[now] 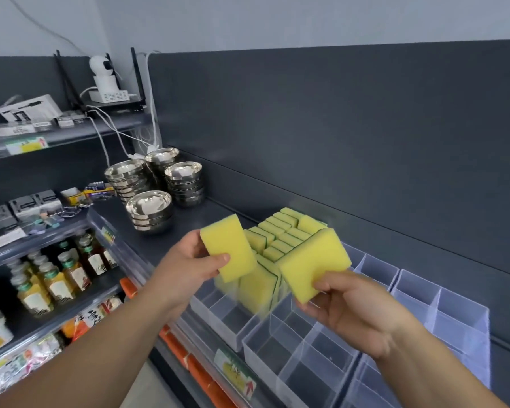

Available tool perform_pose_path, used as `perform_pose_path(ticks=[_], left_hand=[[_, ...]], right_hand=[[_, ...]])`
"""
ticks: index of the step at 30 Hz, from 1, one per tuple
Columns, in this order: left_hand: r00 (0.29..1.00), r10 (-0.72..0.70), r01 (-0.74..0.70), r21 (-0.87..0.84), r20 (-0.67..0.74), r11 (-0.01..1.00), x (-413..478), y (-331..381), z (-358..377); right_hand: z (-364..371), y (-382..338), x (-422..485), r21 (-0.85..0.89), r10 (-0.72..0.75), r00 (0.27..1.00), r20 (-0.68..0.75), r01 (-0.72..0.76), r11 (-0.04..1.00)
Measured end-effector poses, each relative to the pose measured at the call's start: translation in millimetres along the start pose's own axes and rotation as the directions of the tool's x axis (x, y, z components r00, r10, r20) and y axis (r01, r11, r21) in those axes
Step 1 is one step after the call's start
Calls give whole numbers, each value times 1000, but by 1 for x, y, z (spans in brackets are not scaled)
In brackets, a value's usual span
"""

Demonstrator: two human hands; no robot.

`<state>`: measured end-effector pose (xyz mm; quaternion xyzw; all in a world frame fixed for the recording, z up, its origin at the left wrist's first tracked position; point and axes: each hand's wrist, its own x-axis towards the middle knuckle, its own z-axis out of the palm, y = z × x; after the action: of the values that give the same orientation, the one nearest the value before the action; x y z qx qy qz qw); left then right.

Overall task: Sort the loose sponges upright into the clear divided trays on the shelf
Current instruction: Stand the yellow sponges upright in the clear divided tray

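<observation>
In our left hand [189,260] we pinch one yellow sponge [228,247]. Its long axis leans from upper left down to lower right, and its broad face is toward us. Our right hand [351,304] grips a second sponge [314,263] by its lower corner, tilted up to the right. Both sponges are above the clear trays [262,366], and both forearms reach forward.

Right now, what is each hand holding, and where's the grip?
Left hand pinches one sponge at its lower edge; right hand pinches a second sponge at its bottom corner.
</observation>
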<state>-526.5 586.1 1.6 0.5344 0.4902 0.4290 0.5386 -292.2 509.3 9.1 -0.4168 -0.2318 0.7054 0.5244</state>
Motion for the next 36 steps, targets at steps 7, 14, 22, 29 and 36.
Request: perform_pose_path(ticks=[7, 14, 22, 29, 36], left_hand=[[913, -85, 57, 82, 399, 995, 58, -2, -34], [749, -136, 95, 98, 649, 991, 104, -7, -73], [661, -60, -310, 344, 748, 886, 117, -27, -74], [617, 17, -435, 323, 787, 841, 116, -35, -79], [570, 38, -496, 307, 821, 812, 121, -45, -87]], right_hand=[[39, 9, 17, 48, -124, 989, -86, 128, 991], [94, 51, 35, 14, -245, 929, -278, 259, 966], [117, 87, 41, -171, -269, 867, -419, 216, 961], [131, 112, 67, -564, -402, 692, -599, -8, 826], [140, 124, 84, -864, -618, 609, -498, -284, 416]])
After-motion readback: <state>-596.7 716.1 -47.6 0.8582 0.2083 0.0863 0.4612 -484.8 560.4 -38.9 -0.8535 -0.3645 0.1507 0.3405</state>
